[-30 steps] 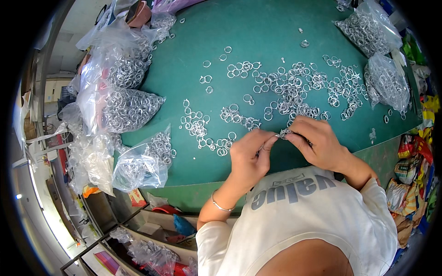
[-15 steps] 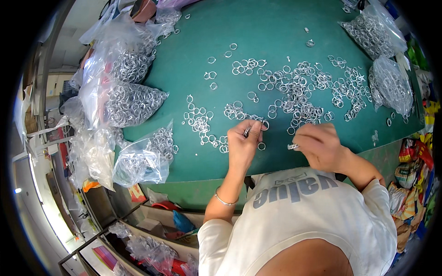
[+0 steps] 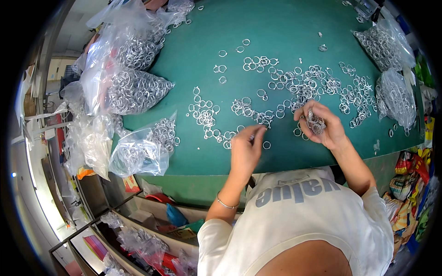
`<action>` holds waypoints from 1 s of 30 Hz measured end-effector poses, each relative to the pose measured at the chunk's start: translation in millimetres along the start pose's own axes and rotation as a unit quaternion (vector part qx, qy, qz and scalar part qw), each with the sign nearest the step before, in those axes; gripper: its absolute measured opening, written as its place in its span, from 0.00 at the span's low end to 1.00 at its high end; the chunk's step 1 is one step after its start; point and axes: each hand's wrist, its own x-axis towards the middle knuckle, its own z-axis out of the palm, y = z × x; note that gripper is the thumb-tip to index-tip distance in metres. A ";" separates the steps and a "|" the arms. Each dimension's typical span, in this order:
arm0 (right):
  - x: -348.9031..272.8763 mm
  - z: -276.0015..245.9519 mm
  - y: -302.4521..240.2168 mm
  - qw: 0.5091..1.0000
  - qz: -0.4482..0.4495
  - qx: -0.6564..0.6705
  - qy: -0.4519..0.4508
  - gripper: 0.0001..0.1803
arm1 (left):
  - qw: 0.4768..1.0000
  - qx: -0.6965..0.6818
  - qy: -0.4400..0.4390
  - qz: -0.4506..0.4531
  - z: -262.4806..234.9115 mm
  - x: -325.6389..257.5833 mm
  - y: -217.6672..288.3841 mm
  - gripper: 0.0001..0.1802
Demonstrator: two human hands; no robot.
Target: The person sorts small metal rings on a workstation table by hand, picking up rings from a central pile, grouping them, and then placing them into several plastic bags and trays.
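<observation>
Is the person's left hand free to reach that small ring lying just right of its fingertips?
Probably yes: the left hand hovers just beside the ring, with only bare green table between them.

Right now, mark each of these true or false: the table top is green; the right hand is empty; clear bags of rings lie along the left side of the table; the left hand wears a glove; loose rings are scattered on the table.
1. The table top is green. True.
2. The right hand is empty. False: it holds a bunch of small metal rings.
3. Clear bags of rings lie along the left side of the table. True.
4. The left hand wears a glove. False: it is bare, with a thin bracelet on the wrist.
5. Loose rings are scattered on the table. True.
</observation>
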 end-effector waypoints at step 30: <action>72.7 73.6 -5.8 0.850 -0.049 -0.521 -0.064 0.10 | 0.984 -0.169 0.061 -0.010 -26.0 25.1 -0.4 0.11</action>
